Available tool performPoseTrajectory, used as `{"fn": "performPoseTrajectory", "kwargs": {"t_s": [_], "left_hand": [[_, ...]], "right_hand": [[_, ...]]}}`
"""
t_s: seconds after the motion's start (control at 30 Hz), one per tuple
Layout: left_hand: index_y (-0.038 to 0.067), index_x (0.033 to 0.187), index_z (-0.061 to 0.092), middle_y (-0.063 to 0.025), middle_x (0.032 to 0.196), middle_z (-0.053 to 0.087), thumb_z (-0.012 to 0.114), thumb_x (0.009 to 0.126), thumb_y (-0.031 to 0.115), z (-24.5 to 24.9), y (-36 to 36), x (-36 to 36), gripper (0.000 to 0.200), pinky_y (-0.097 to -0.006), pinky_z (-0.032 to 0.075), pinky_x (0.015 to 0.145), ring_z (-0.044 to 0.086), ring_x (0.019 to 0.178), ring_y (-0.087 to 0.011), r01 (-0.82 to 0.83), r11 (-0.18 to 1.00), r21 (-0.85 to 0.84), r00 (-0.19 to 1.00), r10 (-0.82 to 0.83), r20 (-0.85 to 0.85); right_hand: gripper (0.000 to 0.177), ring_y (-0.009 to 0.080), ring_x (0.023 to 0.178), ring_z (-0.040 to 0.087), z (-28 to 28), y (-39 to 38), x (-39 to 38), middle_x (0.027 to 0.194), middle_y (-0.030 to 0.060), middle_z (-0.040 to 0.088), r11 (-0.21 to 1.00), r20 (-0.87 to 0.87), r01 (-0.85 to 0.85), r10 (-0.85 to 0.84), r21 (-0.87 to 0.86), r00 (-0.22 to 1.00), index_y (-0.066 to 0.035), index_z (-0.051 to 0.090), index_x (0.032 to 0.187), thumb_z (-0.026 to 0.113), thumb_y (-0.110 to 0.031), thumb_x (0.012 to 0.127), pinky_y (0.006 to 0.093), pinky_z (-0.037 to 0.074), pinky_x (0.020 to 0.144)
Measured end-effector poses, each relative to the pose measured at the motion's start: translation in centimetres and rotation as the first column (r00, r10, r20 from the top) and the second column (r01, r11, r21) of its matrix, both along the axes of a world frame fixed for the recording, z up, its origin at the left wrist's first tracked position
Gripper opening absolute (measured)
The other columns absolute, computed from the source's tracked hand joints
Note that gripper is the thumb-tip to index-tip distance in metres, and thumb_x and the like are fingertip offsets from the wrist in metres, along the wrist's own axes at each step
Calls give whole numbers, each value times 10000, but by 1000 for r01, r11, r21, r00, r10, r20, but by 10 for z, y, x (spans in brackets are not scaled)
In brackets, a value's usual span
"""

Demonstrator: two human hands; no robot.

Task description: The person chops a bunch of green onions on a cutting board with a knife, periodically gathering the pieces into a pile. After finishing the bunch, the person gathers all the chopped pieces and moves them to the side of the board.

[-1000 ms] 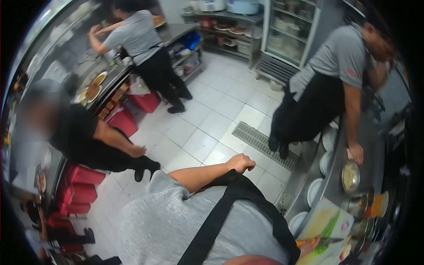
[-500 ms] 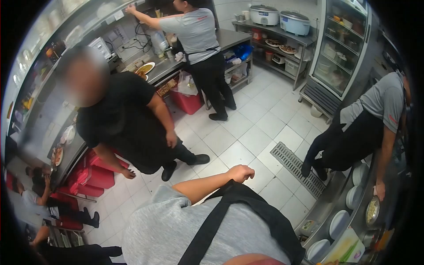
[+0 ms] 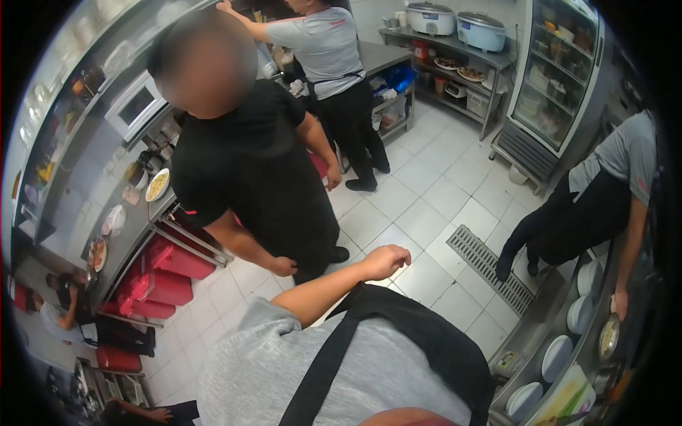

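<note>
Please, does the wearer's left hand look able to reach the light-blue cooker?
Probably not: the left hand looks empty, but a wide stretch of tiled floor separates it from the light-blue cooker.

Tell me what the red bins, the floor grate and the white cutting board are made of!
The red bins look like plastic: evenly coloured, with a slight shine. The floor grate seems dull grey metal, with neat slots. The white cutting board is probably plastic, flat and pale with no wood grain showing.

On the counter at lower right, a white cutting board [image 3: 570,379], cut off below, bears green stalks [image 3: 574,402].
</note>
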State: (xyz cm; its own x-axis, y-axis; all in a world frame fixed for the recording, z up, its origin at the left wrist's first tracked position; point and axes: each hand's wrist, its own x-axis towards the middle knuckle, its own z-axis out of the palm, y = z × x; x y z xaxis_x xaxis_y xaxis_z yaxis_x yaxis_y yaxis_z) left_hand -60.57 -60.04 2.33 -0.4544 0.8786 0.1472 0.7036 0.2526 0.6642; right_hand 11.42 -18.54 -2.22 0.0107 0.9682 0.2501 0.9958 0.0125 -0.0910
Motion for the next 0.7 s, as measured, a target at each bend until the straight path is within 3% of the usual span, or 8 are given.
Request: {"fn": "performPoseTrajectory", "kwargs": {"t_s": [0.17,0.2,0.37,0.43,0.5,0.6,0.63,0.7], "left_hand": [[84,997,616,-87,912,638,567,780,-18,1,9,3,245,-361,504,777,625,863,-264,75,997,-27,997,-76,-21],[82,1012,619,-94,930,638,572,783,-12,6,13,4,252,-360,505,781,627,869,-265,113,993,-24,993,-114,-31],[52,1116,610,-142,1039,624,621,811,24,37,42,-1,306,-392,503,806,621,926,-313,40,998,-53,999,-39,24],[33,1095,614,-135,984,615,626,814,0,33,53,-3,283,-343,509,786,621,892,-259,52,999,-9,997,-51,58],[22,1079,607,-120,988,593,603,815,-18,24,69,-10,268,-331,502,801,607,896,-249,153,987,56,986,-157,64],[3,1053,596,-114,986,594,570,840,-14,32,100,2,215,-328,482,820,598,904,-239,239,971,-12,964,-236,125],[3,1037,600,-107,977,595,565,843,-19,33,112,7,198,-323,479,802,591,875,-226,283,959,17,952,-283,117],[0,1029,604,-101,969,596,566,843,-28,49,141,25,192,-312,476,787,581,846,-209,350,937,0,933,-348,93]], "right_hand": [[485,349,943,607,-35,42,27,1102,222,623,990,159,-44,66,-136,985,-48,535,1327,489,-101,848,417,498,834],[428,420,1092,571,-20,36,25,1193,272,588,970,277,-41,108,-238,955,-1,600,1243,481,-95,842,455,452,950],[457,373,1245,477,-55,45,43,1336,256,502,983,-102,-155,145,-102,984,33,481,1330,466,-71,886,420,344,1087],[458,380,1240,482,-48,41,33,1309,245,531,990,-39,-107,104,-93,994,8,502,1318,504,-115,877,422,358,1078],[466,390,1206,504,-37,28,12,1295,229,551,1000,19,-15,15,-22,1000,13,522,1293,550,-158,860,436,382,1055],[524,319,1096,604,1,-2,-40,1239,197,596,984,-225,177,-180,-35,958,-125,563,1315,539,-129,791,398,467,943],[539,270,793,681,11,-4,-52,1071,207,653,949,-405,271,-315,-163,859,-122,574,1304,537,-100,767,377,543,707],[567,219,540,632,41,-25,-83,862,199,668,938,-712,253,-344,-235,612,-118,578,1300,523,-47,740,344,517,520]]}}
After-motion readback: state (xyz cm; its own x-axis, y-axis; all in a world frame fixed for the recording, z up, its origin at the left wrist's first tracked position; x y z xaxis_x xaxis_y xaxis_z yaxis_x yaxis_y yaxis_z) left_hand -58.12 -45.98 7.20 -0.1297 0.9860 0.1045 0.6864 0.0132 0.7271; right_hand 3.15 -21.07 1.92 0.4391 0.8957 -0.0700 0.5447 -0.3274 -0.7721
